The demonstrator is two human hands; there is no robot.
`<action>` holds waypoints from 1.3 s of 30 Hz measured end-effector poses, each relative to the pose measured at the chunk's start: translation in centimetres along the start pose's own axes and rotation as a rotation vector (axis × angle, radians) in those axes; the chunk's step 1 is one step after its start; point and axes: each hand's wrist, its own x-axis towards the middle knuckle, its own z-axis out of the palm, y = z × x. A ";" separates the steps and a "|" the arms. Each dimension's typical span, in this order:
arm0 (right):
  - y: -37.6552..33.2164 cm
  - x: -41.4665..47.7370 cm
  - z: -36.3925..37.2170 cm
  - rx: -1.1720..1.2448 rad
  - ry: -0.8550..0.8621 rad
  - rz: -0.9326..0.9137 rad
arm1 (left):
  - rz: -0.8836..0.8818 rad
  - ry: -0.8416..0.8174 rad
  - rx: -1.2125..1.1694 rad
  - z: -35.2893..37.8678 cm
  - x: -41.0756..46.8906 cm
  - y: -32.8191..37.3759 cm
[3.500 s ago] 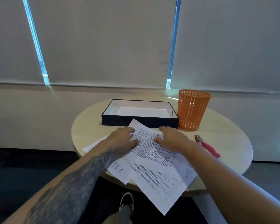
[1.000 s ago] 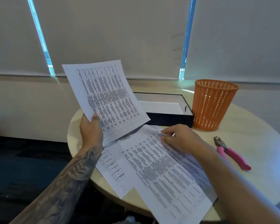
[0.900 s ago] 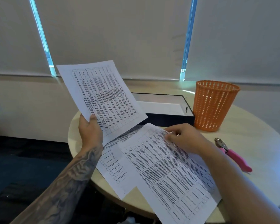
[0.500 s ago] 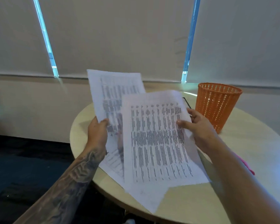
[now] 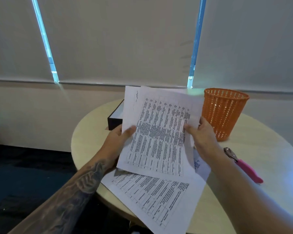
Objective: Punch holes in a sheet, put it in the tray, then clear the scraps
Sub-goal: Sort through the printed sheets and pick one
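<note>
A printed sheet (image 5: 161, 132), covered in dense tables, is held up in the air above the tabletop (image 5: 264, 149), tilted slightly with its top leaning right. A second sheet (image 5: 130, 105) lies directly behind it and shows only as a strip along the left and top edges. The left hand (image 5: 117, 141) grips the left edge of the pair, its fingers (image 5: 129, 132) clenched on the paper with the thumb across the front. The right hand (image 5: 201, 137) pinches the right edge in the same way, thumb in front and the other fingers (image 5: 203, 122) curled behind. Below them another printed page (image 5: 152, 196) lies flat, its near corner hanging over the table's rim, and a smaller bit of paper (image 5: 200, 166) peeks out under the right wrist. The dark tray (image 5: 114, 121) sits behind the raised sheets, mostly hidden by them. An orange basket (image 5: 225, 114) stands upright just right of the sheets. A hole punch (image 5: 243, 165) with pink handles lies on the tabletop beside the right forearm. Pale window blinds (image 5: 122, 39) fill the background.
</note>
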 end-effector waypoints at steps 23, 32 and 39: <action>-1.6 0.3 2.0 -0.089 0.161 -0.516 | 0.511 0.376 0.117 2.7 4.0 2.9; -1.0 0.1 2.2 -0.169 0.077 -0.282 | 0.341 0.244 0.038 2.9 3.5 1.1; -0.6 0.0 2.2 -0.225 0.044 -0.270 | 0.318 0.252 -0.004 2.7 3.4 0.6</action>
